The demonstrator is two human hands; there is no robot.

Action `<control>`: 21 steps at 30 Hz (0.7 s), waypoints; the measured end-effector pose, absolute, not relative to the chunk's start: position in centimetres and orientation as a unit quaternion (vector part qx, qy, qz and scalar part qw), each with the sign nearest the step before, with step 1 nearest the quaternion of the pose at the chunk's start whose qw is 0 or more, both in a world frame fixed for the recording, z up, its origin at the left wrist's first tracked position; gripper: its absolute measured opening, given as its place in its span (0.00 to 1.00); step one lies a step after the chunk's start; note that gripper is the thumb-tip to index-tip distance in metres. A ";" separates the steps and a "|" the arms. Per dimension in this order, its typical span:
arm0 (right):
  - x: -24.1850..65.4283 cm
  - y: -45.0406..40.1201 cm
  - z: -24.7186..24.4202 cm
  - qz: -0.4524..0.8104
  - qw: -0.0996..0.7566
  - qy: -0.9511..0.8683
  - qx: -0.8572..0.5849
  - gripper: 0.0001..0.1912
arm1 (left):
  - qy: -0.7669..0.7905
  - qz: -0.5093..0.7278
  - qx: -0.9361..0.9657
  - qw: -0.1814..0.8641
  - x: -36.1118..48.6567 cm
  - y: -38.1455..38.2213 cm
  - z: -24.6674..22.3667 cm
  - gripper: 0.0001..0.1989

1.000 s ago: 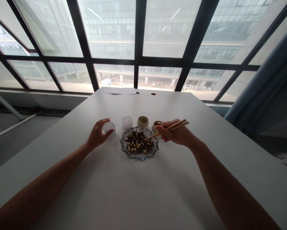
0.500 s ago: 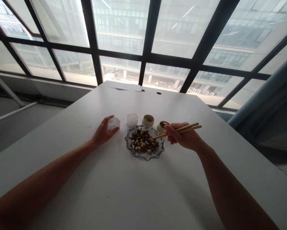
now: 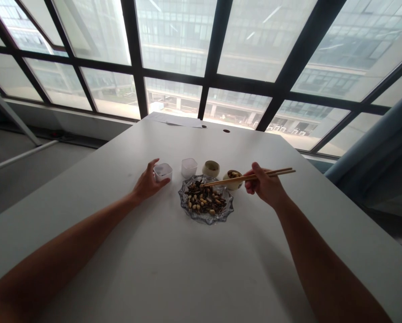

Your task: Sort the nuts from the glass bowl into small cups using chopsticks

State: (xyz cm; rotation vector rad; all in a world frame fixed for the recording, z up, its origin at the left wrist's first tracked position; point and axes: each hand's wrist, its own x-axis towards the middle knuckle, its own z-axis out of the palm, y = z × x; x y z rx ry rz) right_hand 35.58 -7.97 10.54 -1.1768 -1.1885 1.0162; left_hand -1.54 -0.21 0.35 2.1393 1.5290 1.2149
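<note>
My left hand (image 3: 149, 182) curves its thumb and fingers around the side of a small translucent square cup (image 3: 163, 172) with something dark inside. My right hand (image 3: 265, 185) is closed on a pair of wooden chopsticks (image 3: 248, 177). Their tips are over the upper left part of a scalloped glass bowl (image 3: 205, 216) filled with dark seeds and pale nuts. Whether the tips pinch anything is too small to tell. Behind the bowl stand a second translucent cup (image 3: 189, 168), a round beige cup (image 3: 210, 169) and another beige cup (image 3: 232, 185) holding nuts, which the chopsticks partly cross.
Everything stands on a white table (image 3: 187, 278). Papers (image 3: 177, 120) lie at its far edge, near two dark round holes. Large dark-framed windows rise behind it. A blue-grey curtain (image 3: 382, 143) hangs on the right, and a white metal frame is at the left.
The chopstick tips have moved left and away from me across the bowl. My right hand has shifted right, uncovering more of the nut-filled cup. My left hand stays around its cup.
</note>
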 end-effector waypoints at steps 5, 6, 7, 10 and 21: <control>34.2 -7.6 9.2 0.466 0.559 -0.490 -0.479 0.30 | 0.483 0.427 0.758 0.100 -1.3 -0.8 0.7 0.42; 34.0 -7.7 9.2 0.464 0.563 -0.495 -0.472 0.29 | 0.470 0.431 0.765 0.088 -1.2 -1.0 0.8 0.42; 33.9 -7.8 9.3 0.458 0.568 -0.502 -0.464 0.29 | 0.457 0.434 0.773 0.075 -1.2 -1.1 0.9 0.41; 33.8 -8.2 9.9 0.438 0.575 -0.530 -0.444 0.28 | 0.430 0.434 0.790 0.045 -1.0 -1.4 1.2 0.39; 33.6 -8.7 11.0 0.420 0.564 -0.549 -0.452 0.29 | 0.445 0.414 0.792 0.060 -1.0 -1.6 1.4 0.37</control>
